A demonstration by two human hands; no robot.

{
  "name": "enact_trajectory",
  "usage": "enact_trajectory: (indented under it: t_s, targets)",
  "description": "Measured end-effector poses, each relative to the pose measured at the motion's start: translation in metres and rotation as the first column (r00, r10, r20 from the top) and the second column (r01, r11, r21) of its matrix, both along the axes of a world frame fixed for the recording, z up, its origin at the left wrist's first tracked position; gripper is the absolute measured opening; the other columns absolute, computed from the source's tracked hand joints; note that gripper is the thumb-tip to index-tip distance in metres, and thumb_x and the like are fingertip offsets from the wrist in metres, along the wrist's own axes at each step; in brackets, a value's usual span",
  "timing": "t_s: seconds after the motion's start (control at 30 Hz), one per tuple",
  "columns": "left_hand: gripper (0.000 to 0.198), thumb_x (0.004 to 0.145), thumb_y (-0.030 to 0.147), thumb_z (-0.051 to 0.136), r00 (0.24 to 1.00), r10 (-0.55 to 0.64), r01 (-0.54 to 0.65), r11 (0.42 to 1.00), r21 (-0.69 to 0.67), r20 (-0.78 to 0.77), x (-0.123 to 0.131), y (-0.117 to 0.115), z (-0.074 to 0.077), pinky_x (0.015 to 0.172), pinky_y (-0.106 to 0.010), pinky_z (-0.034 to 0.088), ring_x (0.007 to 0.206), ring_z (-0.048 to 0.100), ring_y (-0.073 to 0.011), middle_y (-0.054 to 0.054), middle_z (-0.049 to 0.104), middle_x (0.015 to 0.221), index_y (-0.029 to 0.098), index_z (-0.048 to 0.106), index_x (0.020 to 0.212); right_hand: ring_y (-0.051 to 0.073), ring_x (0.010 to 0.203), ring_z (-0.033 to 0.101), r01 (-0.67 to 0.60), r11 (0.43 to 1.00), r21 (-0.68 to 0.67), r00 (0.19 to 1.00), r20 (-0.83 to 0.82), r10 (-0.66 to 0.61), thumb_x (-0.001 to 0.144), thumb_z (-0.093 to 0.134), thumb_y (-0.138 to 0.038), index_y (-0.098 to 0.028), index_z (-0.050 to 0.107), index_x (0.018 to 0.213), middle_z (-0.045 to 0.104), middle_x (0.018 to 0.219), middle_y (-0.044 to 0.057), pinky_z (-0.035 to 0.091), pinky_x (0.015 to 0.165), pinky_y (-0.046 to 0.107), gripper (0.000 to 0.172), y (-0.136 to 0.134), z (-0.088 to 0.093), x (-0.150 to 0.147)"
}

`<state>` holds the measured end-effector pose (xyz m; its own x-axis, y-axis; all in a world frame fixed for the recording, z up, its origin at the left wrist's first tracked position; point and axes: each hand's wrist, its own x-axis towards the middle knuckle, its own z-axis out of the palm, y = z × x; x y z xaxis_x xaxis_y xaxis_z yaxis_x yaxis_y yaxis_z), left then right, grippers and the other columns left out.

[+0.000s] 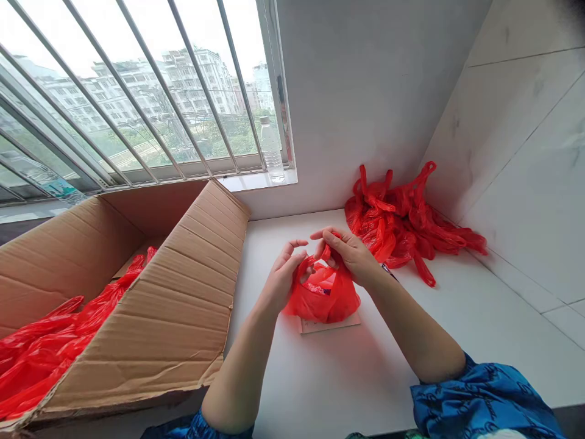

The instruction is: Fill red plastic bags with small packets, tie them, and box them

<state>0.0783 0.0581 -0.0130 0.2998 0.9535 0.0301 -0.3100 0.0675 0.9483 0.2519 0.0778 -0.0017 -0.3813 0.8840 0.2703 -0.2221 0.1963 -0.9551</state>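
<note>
A red plastic bag (325, 302) sits on the white table in front of me, its handles drawn up and something patterned showing through its opening. My left hand (287, 273) closes on the left handle, with the index finger reaching out above it. The right handle is pinched in the fingers of my right hand (340, 250), just above the bag. Under the bag lies a flat, pale printed piece (331, 325), like a booklet or card, mostly covered.
A cardboard box (150, 317) holding red plastic bags (86, 332) stands at the left. Against the wall at the back right is a heap of red bags (402, 219). One clear bottle (272, 152) stands on the sill of the barred window; another bottle (59, 186) lies further left.
</note>
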Motion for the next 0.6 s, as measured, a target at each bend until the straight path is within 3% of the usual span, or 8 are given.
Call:
enact_trajectory:
  t_s: [0.1,0.13,0.2,0.27,0.33,0.47,0.6]
  targets:
    - [0.023,0.087,0.033,0.063,0.995,0.056,-0.051,0.997,-0.063,0.086,-0.007,-0.001,-0.001,0.056,-0.019,0.038,0.051,0.046,-0.0077,0.006,0.053,0.062,0.024,0.055,0.106,0.012,0.066,0.06,-0.119,0.988,0.102,0.982,0.161,0.102,0.091,0.061,-0.05,-0.023,0.068,0.115,0.067,0.085,0.003,0.05,0.061,0.026,0.036,-0.004,0.002,0.004]
    - [0.023,0.088,0.034,0.062,0.994,0.076,-0.071,0.996,-0.059,0.085,-0.007,-0.003,-0.001,0.056,-0.019,0.039,0.051,0.047,-0.008,0.005,0.054,0.062,0.024,0.055,0.107,0.014,0.073,0.064,-0.094,0.981,0.172,0.975,0.215,0.056,0.09,0.063,-0.047,-0.024,0.067,0.114,0.066,0.094,0.004,0.052,0.067,0.029,0.033,-0.007,0.002,0.005]
    - [0.025,0.09,0.038,0.061,0.995,0.091,-0.089,0.995,-0.033,0.048,-0.008,-0.006,0.0,0.057,-0.019,0.041,0.054,0.05,-0.0089,0.003,0.059,0.064,0.025,0.057,0.112,0.015,0.08,0.065,0.042,0.935,0.351,0.945,0.29,-0.151,0.089,0.065,-0.04,-0.025,0.065,0.111,0.062,0.108,0.006,0.054,0.073,0.031,0.027,-0.011,0.002,0.003]
    - [0.032,0.093,0.043,0.057,0.999,0.032,-0.032,0.999,-0.021,-0.001,-0.008,-0.01,0.002,0.058,-0.021,0.043,0.055,0.054,-0.0103,0.0,0.064,0.069,0.024,0.058,0.119,0.015,0.076,0.063,0.152,0.839,0.522,0.868,0.336,-0.366,0.091,0.062,-0.034,-0.025,0.062,0.106,0.059,0.108,0.006,0.053,0.07,0.031,0.018,-0.015,0.001,0.001]
    - [0.037,0.095,0.046,0.054,0.997,-0.061,0.06,0.998,-0.03,-0.036,-0.008,-0.014,0.004,0.058,-0.023,0.045,0.055,0.056,-0.0115,-0.002,0.065,0.069,0.021,0.061,0.121,0.015,0.074,0.06,0.158,0.748,0.645,0.79,0.372,-0.487,0.092,0.06,-0.032,-0.024,0.059,0.1,0.059,0.1,0.005,0.05,0.065,0.029,0.011,-0.018,-0.001,0.0]
    - [0.033,0.09,0.045,0.064,0.996,-0.062,0.061,0.998,-0.025,-0.061,-0.011,-0.019,0.001,0.06,-0.021,0.045,0.064,0.059,-0.0112,-0.002,0.064,0.073,0.018,0.07,0.107,0.015,0.07,0.058,0.105,0.617,0.78,0.694,0.386,-0.607,0.092,0.063,-0.035,-0.024,0.058,0.092,0.062,0.093,0.004,0.043,0.058,0.027,0.012,-0.023,-0.004,0.006]
    - [0.029,0.084,0.04,0.073,0.998,-0.025,0.023,0.999,-0.033,-0.049,-0.016,-0.022,-0.005,0.067,-0.024,0.048,0.074,0.063,-0.0137,-0.006,0.07,0.09,0.018,0.072,0.102,0.014,0.069,0.06,0.085,0.55,0.831,0.686,0.351,-0.637,0.088,0.07,-0.035,-0.024,0.059,0.08,0.067,0.086,0.003,0.043,0.06,0.027,0.018,-0.03,-0.009,0.022]
